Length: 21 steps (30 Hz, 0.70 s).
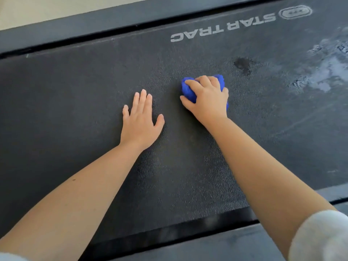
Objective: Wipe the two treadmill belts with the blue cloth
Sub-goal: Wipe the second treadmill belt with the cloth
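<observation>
A black textured treadmill belt (94, 95) fills the view, with a white "STAR TRAC" logo (224, 28) toward one o'clock and pale dusty smears (327, 72) at three. The left hand (140, 121) lies flat near centre, fingers (143, 99) spread. At its three o'clock, the right hand (207, 98) presses the bunched blue cloth (188, 91) onto the belt, fingers curled around it.

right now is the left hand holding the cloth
No, the left hand lies flat and empty on the belt; the right hand grips the cloth.
</observation>
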{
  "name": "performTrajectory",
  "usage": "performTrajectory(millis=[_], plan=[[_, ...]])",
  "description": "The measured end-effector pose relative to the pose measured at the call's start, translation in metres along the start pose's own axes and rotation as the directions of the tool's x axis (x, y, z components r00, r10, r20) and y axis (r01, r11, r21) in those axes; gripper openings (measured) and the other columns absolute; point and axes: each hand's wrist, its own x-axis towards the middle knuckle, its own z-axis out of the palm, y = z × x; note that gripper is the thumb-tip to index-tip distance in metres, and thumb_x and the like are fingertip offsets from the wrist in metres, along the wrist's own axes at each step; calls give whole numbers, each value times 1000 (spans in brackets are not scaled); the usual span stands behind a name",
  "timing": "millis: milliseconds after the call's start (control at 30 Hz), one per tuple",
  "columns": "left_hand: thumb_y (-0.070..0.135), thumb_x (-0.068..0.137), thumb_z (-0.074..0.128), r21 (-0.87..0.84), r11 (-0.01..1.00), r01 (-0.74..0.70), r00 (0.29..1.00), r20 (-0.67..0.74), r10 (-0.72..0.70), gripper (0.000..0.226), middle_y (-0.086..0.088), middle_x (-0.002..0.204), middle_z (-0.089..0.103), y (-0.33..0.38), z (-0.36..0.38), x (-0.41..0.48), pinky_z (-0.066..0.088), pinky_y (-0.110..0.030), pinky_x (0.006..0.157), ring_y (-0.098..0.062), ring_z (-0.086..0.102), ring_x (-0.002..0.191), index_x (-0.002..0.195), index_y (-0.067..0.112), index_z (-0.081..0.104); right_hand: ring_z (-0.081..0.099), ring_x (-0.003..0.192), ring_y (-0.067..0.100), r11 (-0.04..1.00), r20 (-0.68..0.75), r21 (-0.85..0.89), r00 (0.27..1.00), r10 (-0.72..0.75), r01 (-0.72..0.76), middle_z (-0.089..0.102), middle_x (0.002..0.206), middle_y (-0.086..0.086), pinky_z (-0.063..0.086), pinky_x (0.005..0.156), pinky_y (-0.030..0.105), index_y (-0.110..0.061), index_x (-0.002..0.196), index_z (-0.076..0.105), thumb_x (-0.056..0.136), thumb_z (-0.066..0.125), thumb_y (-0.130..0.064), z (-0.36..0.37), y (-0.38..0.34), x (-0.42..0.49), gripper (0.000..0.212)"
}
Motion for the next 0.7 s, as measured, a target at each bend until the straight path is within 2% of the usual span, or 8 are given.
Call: performTrajectory(millis=[133, 267, 400, 500, 567, 700], plan=[[39, 97, 30, -12, 1000, 4, 1000, 6, -4, 62, -3, 158, 0, 2, -3, -1, 3, -46, 114, -17, -5, 144, 149, 11, 11, 56, 102, 26, 998, -186, 7, 981, -54, 57, 63, 98, -1, 39, 73, 43, -21, 95, 69, 76, 49, -46, -9, 4, -87, 37], [36, 97, 30, 14, 1000, 10, 1000, -9, -10, 60, -8, 157, 5, 7, -6, -4, 7, -48, 114, -22, 1, 144, 147, 7, 16, 51, 108, 22, 997, -230, -20, 971, -71, 68, 65, 104, -1, 41, 76, 44, -21, 96, 70, 75, 52, -43, -16, 4, -163, 35], [27, 96, 34, 10, 999, 37, 999, -24, -37, 55, -16, 155, 10, 39, -4, -22, 10, -48, 112, -27, 6, 143, 142, -2, 25, 48, 108, 21, 991, -218, -7, 967, -132, 133, 67, 105, 0, 45, 76, 46, -21, 98, 71, 75, 53, -46, -21, 9, -172, 39], [32, 96, 33, -24, 993, -120, 993, -2, 120, 61, -13, 156, 2, 76, 8, -51, 6, -47, 113, -25, -1, 144, 146, 2, 15, 53, 109, 23, 985, -183, -12, 968, -172, 173, 67, 107, 0, 47, 76, 46, -24, 102, 71, 74, 54, -47, -30, 33, -169, 40], [37, 97, 30, 1, 979, -203, 979, 8, 203, 63, -9, 157, -2, 82, 14, -56, 3, -47, 113, -20, -5, 144, 148, 5, 9, 57, 109, 26, 992, -185, -26, 975, -125, 122, 66, 110, 0, 48, 76, 46, -24, 104, 70, 75, 54, -47, -40, 67, -167, 41], [42, 97, 24, 17, 978, -209, 977, 43, 208, 64, -5, 157, -6, 76, 13, -50, 1, -48, 113, -17, -9, 143, 149, 9, 5, 56, 108, 31, 996, -218, -17, 972, 85, -91, 65, 112, 2, 49, 79, 50, -21, 109, 69, 77, 50, -49, -63, 135, -157, 47]])
